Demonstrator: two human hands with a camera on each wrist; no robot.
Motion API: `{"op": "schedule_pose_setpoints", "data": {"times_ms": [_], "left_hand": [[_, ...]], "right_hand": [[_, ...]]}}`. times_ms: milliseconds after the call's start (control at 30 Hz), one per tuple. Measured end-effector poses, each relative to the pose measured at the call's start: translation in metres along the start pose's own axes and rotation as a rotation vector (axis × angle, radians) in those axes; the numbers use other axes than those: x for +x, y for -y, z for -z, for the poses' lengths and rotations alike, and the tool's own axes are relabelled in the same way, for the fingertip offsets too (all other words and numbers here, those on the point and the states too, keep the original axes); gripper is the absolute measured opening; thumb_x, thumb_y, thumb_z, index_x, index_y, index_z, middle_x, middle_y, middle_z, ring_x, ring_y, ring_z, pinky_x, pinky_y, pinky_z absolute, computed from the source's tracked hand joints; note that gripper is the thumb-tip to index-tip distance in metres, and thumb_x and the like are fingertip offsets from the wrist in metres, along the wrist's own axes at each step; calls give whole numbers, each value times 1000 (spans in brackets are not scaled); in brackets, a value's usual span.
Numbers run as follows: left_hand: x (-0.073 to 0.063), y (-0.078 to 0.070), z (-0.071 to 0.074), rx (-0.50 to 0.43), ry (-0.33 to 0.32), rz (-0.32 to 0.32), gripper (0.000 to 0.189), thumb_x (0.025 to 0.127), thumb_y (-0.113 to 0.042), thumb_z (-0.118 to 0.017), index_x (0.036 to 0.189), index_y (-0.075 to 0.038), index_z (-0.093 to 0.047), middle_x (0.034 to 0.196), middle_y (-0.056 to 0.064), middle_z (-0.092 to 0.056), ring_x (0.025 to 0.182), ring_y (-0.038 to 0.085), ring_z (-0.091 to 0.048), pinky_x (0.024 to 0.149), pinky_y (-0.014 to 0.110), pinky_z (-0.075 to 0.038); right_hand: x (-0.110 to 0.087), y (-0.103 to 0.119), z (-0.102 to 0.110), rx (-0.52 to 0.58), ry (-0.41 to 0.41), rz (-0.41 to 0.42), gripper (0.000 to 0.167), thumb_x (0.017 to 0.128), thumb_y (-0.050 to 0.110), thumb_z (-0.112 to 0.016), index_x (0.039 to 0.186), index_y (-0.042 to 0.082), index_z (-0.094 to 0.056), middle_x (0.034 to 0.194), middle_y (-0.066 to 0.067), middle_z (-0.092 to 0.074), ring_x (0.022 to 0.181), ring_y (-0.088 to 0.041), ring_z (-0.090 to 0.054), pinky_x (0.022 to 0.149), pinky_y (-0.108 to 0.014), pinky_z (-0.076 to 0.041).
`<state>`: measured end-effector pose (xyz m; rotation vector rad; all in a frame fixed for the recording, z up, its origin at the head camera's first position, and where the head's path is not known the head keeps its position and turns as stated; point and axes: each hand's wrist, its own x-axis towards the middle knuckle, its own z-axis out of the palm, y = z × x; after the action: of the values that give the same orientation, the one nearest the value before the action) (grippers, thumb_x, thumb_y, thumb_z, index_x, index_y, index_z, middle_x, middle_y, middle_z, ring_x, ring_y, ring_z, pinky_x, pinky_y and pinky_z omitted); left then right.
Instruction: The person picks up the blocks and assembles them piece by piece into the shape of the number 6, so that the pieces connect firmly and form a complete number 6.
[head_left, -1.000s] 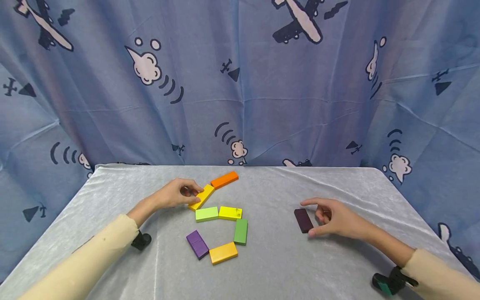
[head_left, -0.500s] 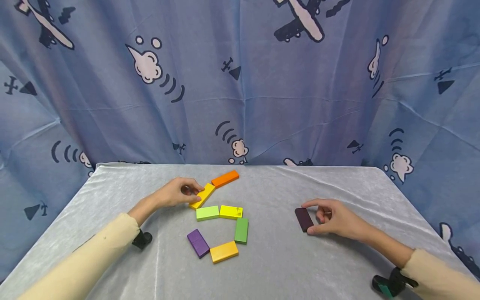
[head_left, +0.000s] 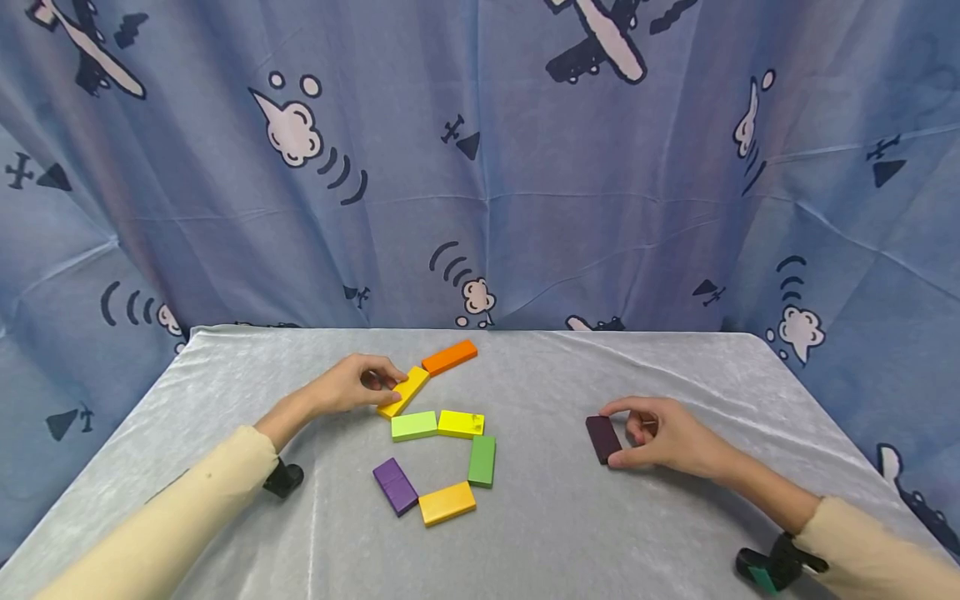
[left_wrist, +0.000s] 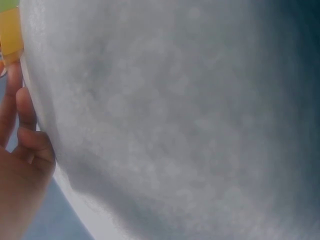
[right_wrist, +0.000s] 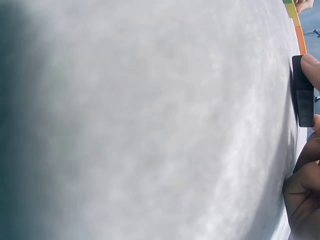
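Observation:
In the head view my left hand [head_left: 356, 386] holds a yellow block [head_left: 412, 387], thumb and index finger at its near side. This block lies slanted, its far end meeting an orange block [head_left: 450, 357]. Over on the right, my right hand [head_left: 675, 439] pinches a dark, nearly black block [head_left: 602, 438] between index finger and thumb, one at each end. The right wrist view shows that dark block [right_wrist: 303, 95] close to the cloth; whether it touches the cloth I cannot tell. Only part of the left hand [left_wrist: 22, 145] appears in the left wrist view.
Below the yellow block, a light green block [head_left: 414, 426], a bright yellow block [head_left: 461, 423], a green block [head_left: 482, 461], an amber block [head_left: 447, 504] and a purple block [head_left: 395, 486] form a curve. Grey cloth [head_left: 540, 533] covers the table; a blue curtain [head_left: 525, 250] hangs behind.
My right index finger and thumb have closed in on the dark block, and it has moved slightly left with the hand. The left hand and the other blocks stay put.

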<state>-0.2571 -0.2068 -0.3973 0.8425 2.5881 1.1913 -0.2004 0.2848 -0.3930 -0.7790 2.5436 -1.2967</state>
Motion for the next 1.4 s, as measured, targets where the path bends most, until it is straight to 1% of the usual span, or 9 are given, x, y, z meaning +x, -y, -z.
{"op": "schedule_pose_setpoints", "data": {"times_ms": [200,400,600,800,1167,1400], "left_hand": [[0,1,0,3,2,1,24,93,-9,-76,116,0,-73,103,5,-70,91,21,-62,81,33,-54],[0,2,0,4,4,10,24,93,-9,-76,116,-1,-74,102,4,-70,91,21,-62,81,33,-53],[1,3,-1,7,5,9,23,93,-9,-76,115,-2,-74,103,4,-70,91,21,-62,81,33,-54],[1,4,-1,9,6,-15,22,94,-8,-75,114,0,-74,103,5,-70,91,22,-63,81,34,-54],[2,3,0,9,2,-6,21,93,-8,-75,113,0,-74,101,4,-70,91,21,-63,82,34,-54],[3,4,1,8,1,-14,19,93,-8,-75,111,-1,-74,101,4,-70,91,21,-63,82,34,-55]], "right_hand": [[6,4,-4,8,-4,-5,57,75,19,-93,123,3,-67,72,-2,-50,64,-11,-48,55,-27,-40],[16,14,-8,-2,-2,-21,57,75,23,-93,123,7,-68,72,-1,-48,61,-10,-45,53,-25,-38],[28,26,-17,18,8,3,56,75,23,-94,122,9,-69,72,-3,-47,61,-10,-43,51,-25,-37],[43,34,-28,14,11,30,55,74,26,-94,122,13,-69,72,0,-48,60,-10,-43,51,-24,-36],[67,56,-49,28,38,41,54,75,26,-94,122,13,-69,72,-3,-48,62,-15,-45,53,-24,-33],[84,67,-63,34,48,72,55,75,26,-94,122,13,-69,71,-2,-48,63,-16,-45,55,-25,-33]]}}
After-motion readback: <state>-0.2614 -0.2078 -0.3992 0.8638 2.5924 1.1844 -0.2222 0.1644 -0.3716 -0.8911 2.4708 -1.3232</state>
